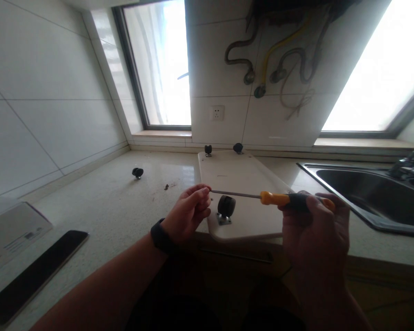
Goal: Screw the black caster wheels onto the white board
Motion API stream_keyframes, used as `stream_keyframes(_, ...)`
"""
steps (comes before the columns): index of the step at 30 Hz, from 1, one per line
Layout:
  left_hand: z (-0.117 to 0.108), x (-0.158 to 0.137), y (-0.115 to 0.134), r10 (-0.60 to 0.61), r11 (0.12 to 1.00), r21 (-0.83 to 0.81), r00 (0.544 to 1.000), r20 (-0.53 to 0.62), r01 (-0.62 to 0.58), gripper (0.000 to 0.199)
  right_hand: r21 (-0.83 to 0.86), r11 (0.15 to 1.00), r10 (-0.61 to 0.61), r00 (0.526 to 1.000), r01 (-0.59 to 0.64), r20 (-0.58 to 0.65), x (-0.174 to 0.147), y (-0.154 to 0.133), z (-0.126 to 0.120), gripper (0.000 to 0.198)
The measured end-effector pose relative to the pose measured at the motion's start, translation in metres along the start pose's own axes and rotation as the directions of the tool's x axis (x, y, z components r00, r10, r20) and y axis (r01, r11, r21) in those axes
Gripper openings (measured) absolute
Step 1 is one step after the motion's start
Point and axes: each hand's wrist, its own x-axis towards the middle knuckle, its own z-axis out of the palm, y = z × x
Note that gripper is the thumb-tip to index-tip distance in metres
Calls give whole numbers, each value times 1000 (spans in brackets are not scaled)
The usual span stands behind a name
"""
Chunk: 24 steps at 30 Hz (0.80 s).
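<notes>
My right hand [315,225] is wrapped round the orange and black handle of a screwdriver [276,198], held level with its shaft pointing left. At the shaft's tip, the thumb and fingers of my left hand [192,207] are pinched together; whatever small thing they hold there is hidden. Below the shaft, a black caster wheel [227,207] with a metal plate stands on a white board [248,177] with rounded corners. Two more casters, one at the far left corner [208,150] and one at the far right [238,148], stand on the same board.
A loose caster [137,172] and small brownish bits [166,186] lie on the speckled countertop [120,207]. A dark phone-like slab [37,276] and a white box [15,234] are at left. A steel sink [362,193] with a tap [409,161] is at right.
</notes>
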Motion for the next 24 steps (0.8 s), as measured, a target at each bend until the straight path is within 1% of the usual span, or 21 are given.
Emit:
stream_keyframes(4,1,0,-2,13,1000,21,999,-32,-12,26,-31,997,-67,997,68,23,-7,-5,1,26)
stream_keyframes(8,2,-1,-3,16,1000,3,999,-31,-16,26,-105,981,-161,986,164,43,-15,-6,0,30)
stream_keyframes(11,2,-2,-4,4,1000,-26,1000,-25,-5,27,-103,972,-208,976,213,57,-22,-7,-1,33)
stream_keyframes(13,2,-3,-5,-6,999,-53,1000,-19,5,27,-88,961,-254,963,262,91,-28,-9,-4,36)
stream_keyframes(16,3,-3,-4,-13,996,-85,1000,-9,13,27,-84,934,-330,929,346,167,-38,-11,-9,41)
stream_keyframes(18,4,-3,-3,-1,996,-84,1000,-10,0,27,-97,921,-349,909,377,227,-43,-12,-14,43)
stream_keyframes(20,4,-3,-3,21,998,-52,1000,-13,-22,27,-120,920,-330,901,374,283,-45,-13,-18,45)
stream_keyframes(21,4,-3,-3,30,999,-30,999,-11,-30,27,-130,922,-315,903,364,293,-44,-13,-19,44)
stream_keyframes(22,3,-2,-3,35,999,-9,999,-6,-35,27,-137,932,-288,915,336,284,-42,-12,-20,42)
stream_keyframes(24,-1,-1,-4,40,998,40,999,10,-41,24,-114,978,-148,967,174,208,-36,-13,-21,40)
